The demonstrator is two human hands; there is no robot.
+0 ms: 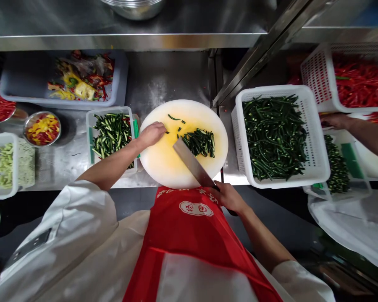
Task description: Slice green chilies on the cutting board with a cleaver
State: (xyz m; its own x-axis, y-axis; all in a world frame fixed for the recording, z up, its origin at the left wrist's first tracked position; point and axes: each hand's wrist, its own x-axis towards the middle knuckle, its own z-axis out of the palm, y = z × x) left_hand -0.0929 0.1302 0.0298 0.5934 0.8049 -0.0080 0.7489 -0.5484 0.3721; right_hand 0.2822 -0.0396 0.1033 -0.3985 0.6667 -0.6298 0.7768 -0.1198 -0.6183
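Observation:
A round white cutting board (159, 170), yellowed in its middle, lies in front of me. My right hand (228, 196) grips the handle of a cleaver (192, 162), whose broad blade rests over the near part of the board. Beside the blade's far end sits a pile of cut green chili peppers (200, 142). My left hand (153, 133) is over the board's left side, its fingers closed, with a small green chili piece (167, 132) at the fingertips. A few loose bits and a curved green strip (174, 117) lie beyond it.
Left of the board stands a clear container (90, 126) of cut green chilies, behind it a grey tray (121, 79) with pepper scraps. On the right are a white basket (318, 167) of green chilies and another basket (318, 75) of red ones. Another person's hand (335, 121) reaches in there.

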